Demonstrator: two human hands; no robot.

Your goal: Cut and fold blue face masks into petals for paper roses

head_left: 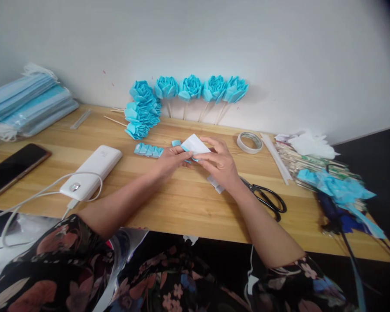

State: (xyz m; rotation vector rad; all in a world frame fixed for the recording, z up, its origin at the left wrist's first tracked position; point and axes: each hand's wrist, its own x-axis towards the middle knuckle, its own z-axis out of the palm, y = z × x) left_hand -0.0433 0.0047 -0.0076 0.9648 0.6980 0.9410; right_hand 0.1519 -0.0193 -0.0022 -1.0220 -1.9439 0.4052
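Observation:
A small folded sheet (195, 145), white on top with blue showing along its lower edge, is held between both hands above the table. My left hand (173, 159) pinches its left corner. Around the right side curl the fingers of my right hand (221, 162), thumb at the lower edge. Just left of the hands lies a row of folded light blue pieces (148, 150), and a single blue piece (176, 143) sits behind my left fingers. Under my right hand, some pale pieces (216, 184) show in part. Black-handled scissors (266, 198) lie beside my right wrist.
Blue flowers on sticks (190, 88) lean on the wall, with more flowers (139, 113) piled left. A tape roll (249, 142), white strips (276, 158) and blue scraps (336, 186) lie right. A power bank (92, 171), phone (16, 167) and face masks (29, 102) are left.

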